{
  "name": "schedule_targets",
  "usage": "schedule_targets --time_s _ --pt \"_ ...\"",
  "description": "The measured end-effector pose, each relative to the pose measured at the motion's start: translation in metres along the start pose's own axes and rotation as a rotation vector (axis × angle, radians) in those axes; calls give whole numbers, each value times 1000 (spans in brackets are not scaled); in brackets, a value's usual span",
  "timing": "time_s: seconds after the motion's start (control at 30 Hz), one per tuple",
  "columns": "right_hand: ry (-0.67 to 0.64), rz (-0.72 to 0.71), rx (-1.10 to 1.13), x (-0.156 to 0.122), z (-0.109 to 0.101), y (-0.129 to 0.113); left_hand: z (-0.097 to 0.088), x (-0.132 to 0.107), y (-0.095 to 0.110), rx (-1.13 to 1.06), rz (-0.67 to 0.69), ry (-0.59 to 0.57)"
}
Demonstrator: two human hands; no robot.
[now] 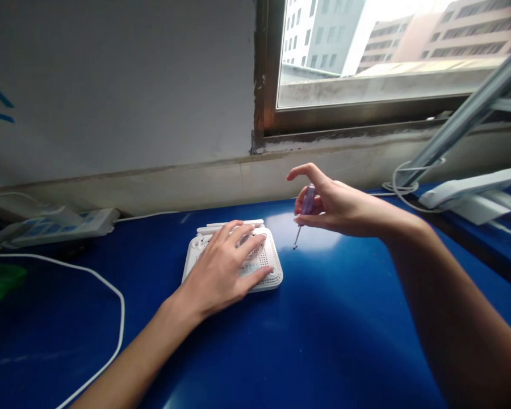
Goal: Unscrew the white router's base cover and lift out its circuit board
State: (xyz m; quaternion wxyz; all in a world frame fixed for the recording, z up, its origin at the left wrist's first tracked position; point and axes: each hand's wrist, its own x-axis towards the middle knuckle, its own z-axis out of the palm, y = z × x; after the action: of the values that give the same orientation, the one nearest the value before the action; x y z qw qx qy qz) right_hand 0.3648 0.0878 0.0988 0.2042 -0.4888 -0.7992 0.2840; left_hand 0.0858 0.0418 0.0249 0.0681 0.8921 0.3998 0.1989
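Note:
A white router (275, 277) with vent holes and folded antennas lies on the blue tabletop (323, 341). My left hand (227, 264) rests flat across it with the fingers spread, covering much of its surface. To the right of the router, my right hand (323, 204) grips a small screwdriver (309, 199) by its purple handle, the index finger raised off it. The screwdriver points down, and a tiny dark piece that looks like a screw shows at its tip, just above or on the tabletop; I cannot tell which.
A power strip (97, 221) with plugs sits at the left, beside a white cable (121, 307) curving across the table. Green material (2, 281) lies at the far left. A metal post (455, 130), coiled cord and white device (472, 190) stand at right. Wall and window are behind.

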Motion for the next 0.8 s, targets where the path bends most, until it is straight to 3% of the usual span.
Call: schedule_targets --time_s 0.17,0.33,0.8 --pt "194 -98 306 -9 44 0 -8 -41 -19 83 -47 -39" --pt "343 -133 466 -19 72 -3 -5 -52 -28 126 -46 -23" --pt "305 -271 186 -31 80 -16 -1 -53 -33 132 -96 -3"
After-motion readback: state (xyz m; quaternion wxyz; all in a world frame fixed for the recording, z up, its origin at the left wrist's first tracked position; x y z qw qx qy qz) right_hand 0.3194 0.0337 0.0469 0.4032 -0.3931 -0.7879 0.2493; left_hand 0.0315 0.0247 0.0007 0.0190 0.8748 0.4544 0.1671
